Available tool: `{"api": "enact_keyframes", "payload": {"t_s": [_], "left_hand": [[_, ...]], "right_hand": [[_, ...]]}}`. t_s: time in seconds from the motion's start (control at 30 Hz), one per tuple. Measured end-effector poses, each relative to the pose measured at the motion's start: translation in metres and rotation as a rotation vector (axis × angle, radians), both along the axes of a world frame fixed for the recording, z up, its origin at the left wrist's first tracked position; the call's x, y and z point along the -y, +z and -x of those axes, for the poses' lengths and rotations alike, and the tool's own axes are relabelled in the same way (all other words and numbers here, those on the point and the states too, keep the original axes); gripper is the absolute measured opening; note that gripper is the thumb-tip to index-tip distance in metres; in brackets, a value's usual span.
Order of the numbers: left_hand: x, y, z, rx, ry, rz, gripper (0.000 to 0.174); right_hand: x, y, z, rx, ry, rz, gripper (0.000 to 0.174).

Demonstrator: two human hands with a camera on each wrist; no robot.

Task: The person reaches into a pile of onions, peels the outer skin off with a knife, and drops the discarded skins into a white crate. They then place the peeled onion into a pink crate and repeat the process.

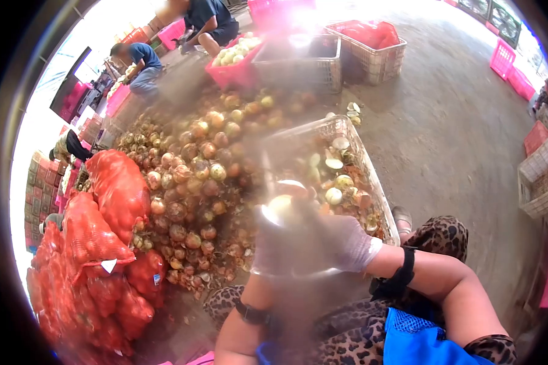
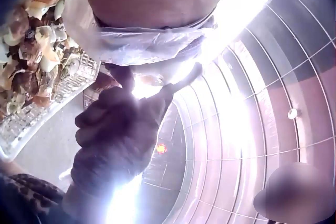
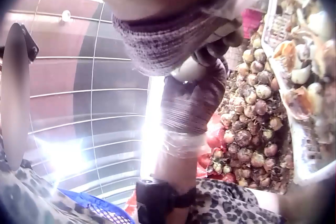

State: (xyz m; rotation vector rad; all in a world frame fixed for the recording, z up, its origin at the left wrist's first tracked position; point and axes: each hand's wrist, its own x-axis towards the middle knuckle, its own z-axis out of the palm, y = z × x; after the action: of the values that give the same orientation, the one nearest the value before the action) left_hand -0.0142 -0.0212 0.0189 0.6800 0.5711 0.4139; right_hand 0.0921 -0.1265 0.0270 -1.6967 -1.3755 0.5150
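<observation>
Well, two gloved hands are close together in front of the person's body. The left hand (image 3: pixel 189 106) has its fingers bent around a pale, round, peeled onion (image 3: pixel 189 70). The onion sits between the two hands, near the close end of a long white plastic crate (image 1: pixel 376 188). The right hand (image 2: pixel 113 134) is right by it with its fingers bent, but I cannot tell if they hold anything. A blurry smear hides part of both hands in the head view.

Inside the crate lie brown, dry onion peels and some pale onion bits. To the left of the crate is a big pile of round brown onions (image 1: pixel 207 152) on the floor. Farther left, fat red net sacks (image 1: pixel 119 194) lean in a heap. Past the pile, a bright pink plastic basket (image 1: pixel 225 76) is full of pale onions. Two people in dark blue shirts (image 1: pixel 145 56) are low down near the back.
</observation>
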Motion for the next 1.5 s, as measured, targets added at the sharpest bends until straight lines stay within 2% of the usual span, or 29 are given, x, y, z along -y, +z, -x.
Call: {"api": "enact_keyframes", "payload": {"t_s": [0.1, 0.2, 0.27, 0.3, 0.4, 0.5, 0.57, 0.63, 0.73, 0.77, 0.87, 0.93, 0.97, 1.0, 1.03, 1.07, 1.13, 1.17, 1.23, 1.3, 1.37, 1.43, 1.47, 1.5], "left_hand": [[0.001, -0.012, -0.002, -0.029, 0.087, 0.139, 0.086], [0.001, -0.016, 0.002, 0.065, 0.003, 0.089, 0.085], [0.002, -0.013, 0.004, 0.093, -0.056, -0.045, 0.084], [0.000, -0.014, 0.004, 0.097, -0.069, -0.116, 0.083], [-0.002, -0.024, 0.002, 0.105, -0.098, -0.284, 0.082], [0.000, -0.015, 0.002, 0.115, -0.140, -0.360, 0.081], [0.003, 0.007, 0.002, 0.104, -0.186, -0.412, 0.081], [0.005, 0.021, 0.001, 0.017, -0.172, -0.427, 0.083], [-0.004, 0.015, 0.003, 0.158, -0.160, -0.451, 0.088], [-0.007, 0.013, 0.006, 0.106, -0.163, -0.450, 0.093], [-0.012, 0.009, 0.004, 0.058, -0.215, -0.646, 0.091], [-0.010, 0.002, 0.002, 0.058, -0.125, -0.576, 0.089], [-0.010, -0.005, 0.000, 0.042, -0.082, -0.545, 0.088], [-0.008, -0.005, -0.004, 0.026, -0.040, -0.514, 0.088], [-0.001, 0.003, -0.004, -0.090, -0.084, -0.591, 0.084], [0.000, 0.000, -0.005, -0.071, -0.082, -0.601, 0.083], [0.002, -0.003, -0.007, -0.033, -0.075, -0.617, 0.080], [0.003, 0.000, -0.006, 0.020, -0.100, -0.545, 0.082], [0.001, 0.004, 0.000, 0.030, -0.188, -0.495, 0.085], [0.003, 0.011, 0.003, 0.018, -0.221, -0.467, 0.091], [0.006, 0.013, 0.003, 0.086, -0.283, -0.308, 0.089], [0.004, 0.015, 0.005, 0.156, -0.300, -0.215, 0.083], [0.002, 0.016, 0.005, 0.195, -0.286, -0.202, 0.077], [0.000, 0.009, 0.005, 0.211, -0.216, -0.192, 0.075]], "right_hand": [[-0.006, -0.019, -0.005, 0.072, 0.044, 0.007, 0.062], [-0.003, -0.006, -0.015, 0.081, 0.044, 0.102, 0.063], [0.000, -0.003, -0.023, -0.142, 0.051, 0.149, 0.062], [0.002, -0.002, -0.027, -0.361, 0.068, 0.159, 0.061], [-0.005, -0.008, -0.032, -0.905, -0.105, 0.301, 0.042], [-0.004, 0.002, -0.034, -0.827, -0.159, 0.263, 0.041], [-0.002, 0.014, -0.034, -0.661, -0.196, 0.164, 0.046], [0.003, 0.027, -0.040, -0.645, -0.167, 0.103, 0.050], [0.009, 0.032, -0.043, -0.289, -0.024, 0.021, 0.049], [0.012, 0.039, -0.041, -0.198, 0.027, 0.080, 0.042], [0.018, 0.026, -0.039, -0.250, -0.057, 0.009, 0.017], [0.016, 0.014, -0.037, -0.337, -0.157, 0.016, 0.012], [0.014, 0.005, -0.038, -0.375, -0.172, -0.075, 0.015], [0.015, 0.006, -0.040, -0.336, -0.173, -0.069, 0.015], [0.015, 0.007, -0.040, -0.299, -0.175, -0.062, 0.014], [0.015, 0.008, -0.040, -0.264, -0.178, -0.055, 0.014], [0.015, 0.008, -0.045, -0.422, -0.099, 0.002, 0.014], [0.016, 0.007, -0.046, -0.502, -0.053, 0.034, 0.014], [0.006, -0.045, -0.058, -0.869, -0.082, -0.128, 0.011], [0.008, -0.032, -0.070, -1.396, -0.039, -0.073, 0.014], [0.010, -0.019, -0.082, -1.746, -0.115, -0.062, 0.020], [0.009, -0.006, -0.085, -1.761, -0.275, -0.205, 0.017], [0.009, -0.006, -0.089, -1.711, -0.285, -0.388, 0.016], [0.016, -0.015, -0.112, -1.715, 0.170, -0.470, 0.020]]}}
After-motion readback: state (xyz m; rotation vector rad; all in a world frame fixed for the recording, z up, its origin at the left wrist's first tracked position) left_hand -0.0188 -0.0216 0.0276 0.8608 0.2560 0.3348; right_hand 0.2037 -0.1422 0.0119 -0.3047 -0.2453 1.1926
